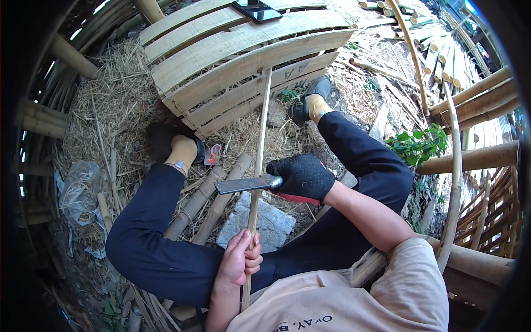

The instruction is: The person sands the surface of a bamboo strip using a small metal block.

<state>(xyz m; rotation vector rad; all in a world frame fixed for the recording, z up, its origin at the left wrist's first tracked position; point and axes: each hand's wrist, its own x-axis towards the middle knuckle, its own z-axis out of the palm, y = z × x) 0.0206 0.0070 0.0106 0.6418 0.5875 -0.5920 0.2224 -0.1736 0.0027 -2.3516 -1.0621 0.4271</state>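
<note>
A long, thin bamboo strip runs from my lap away to the slatted wooden crate, its far end against the crate's side. My bare left hand is closed around the near part of the strip, thumb laid along it. In a black glove with red at the cuff, my right hand grips a knife by its handle. The broad, flat blade lies across the strip, above my left hand. Below the blade is a rough grey stone block, on the ground between my legs.
A dark phone lies on the crate. Bamboo poles rest beside the stone, on straw-covered ground. A clear plastic bag is at the left. Bamboo rails and a leafy plant stand at the right, cut bamboo beyond.
</note>
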